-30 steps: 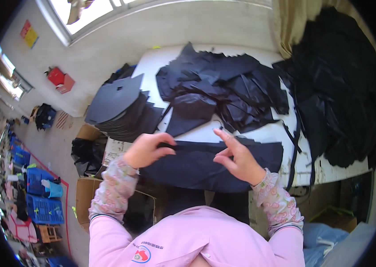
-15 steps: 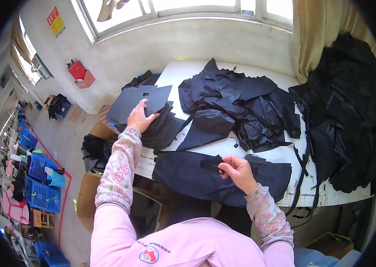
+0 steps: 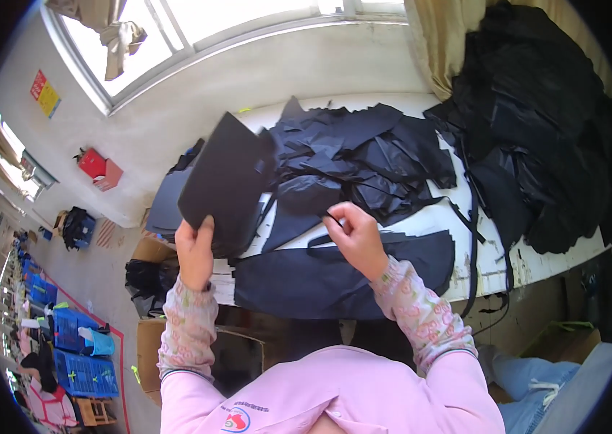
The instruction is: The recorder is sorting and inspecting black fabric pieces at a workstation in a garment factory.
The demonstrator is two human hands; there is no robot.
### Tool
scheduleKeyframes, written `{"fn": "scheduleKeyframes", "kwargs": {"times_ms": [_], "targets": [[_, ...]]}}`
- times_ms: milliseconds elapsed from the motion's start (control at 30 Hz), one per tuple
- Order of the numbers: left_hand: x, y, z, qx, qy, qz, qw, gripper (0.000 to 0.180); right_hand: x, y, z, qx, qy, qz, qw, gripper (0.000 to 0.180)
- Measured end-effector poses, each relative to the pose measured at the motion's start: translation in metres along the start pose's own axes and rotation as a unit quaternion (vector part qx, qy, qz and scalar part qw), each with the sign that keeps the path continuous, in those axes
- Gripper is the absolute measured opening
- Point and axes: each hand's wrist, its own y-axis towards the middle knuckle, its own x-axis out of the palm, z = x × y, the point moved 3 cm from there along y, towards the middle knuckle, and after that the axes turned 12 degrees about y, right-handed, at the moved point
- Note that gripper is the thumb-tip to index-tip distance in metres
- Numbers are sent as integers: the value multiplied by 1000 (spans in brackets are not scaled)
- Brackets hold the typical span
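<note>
Left hand (image 3: 196,254) is gripping a flat, dark-grey panel (image 3: 220,173) left of centre; right hand (image 3: 356,240) pinches a small black strip (image 3: 329,216) mid-frame, over the white table (image 3: 427,218).

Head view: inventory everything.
Worktable: one, white, centre
Panel stack: one, grey, left
Raised panel: one, black, over stack
Flat fabric pile: one, black, table front
Fabric heaps: two, black, centre, right
Held strip: one, black, centre
Straps: several, black, right
Windows: two, bright, top, left
Curtains: several, beige, beside windows
Poster: one, red-yellow, left
Wall box: one, red, left
Crates: several, blue, lower left
Cardboard boxes: several, brown, left
Shirt: one, pink, bottom
Oversleeves: two, floral, lower centre
Left hand: one, gripping raised panel
Right hand: one, pinching strip
</note>
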Motion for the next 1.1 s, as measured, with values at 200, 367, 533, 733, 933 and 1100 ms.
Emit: {"fn": "scheduleKeyframes", "kwargs": {"times_ms": [200, 367, 533, 733, 933, 1100], "targets": [[31, -53, 33, -15, 1, -141, 990, 26, -2, 16, -20, -13, -13, -2, 1000, 11], [47, -52, 52, 213, 25, -353, 911, 42, -19, 8, 1, 27, 26, -22, 999, 14], [68, -47, 45, 100, -78, -358, 925, 75, -12, 2, -7, 33, 155, -109, 981, 17], [109, -47, 42, 186, 39, -129, 973, 32, -12, 1, -11, 100, 209, -235, 944, 15], [115, -33, 58, 319, 149, -90, 932, 23, -36, 7, -42, 389, 390, -305, 777, 30], [99, -28, 42, 197, 59, -125, 971, 13, -48, 24, -32, 322, 102, -392, 856, 31]]}}
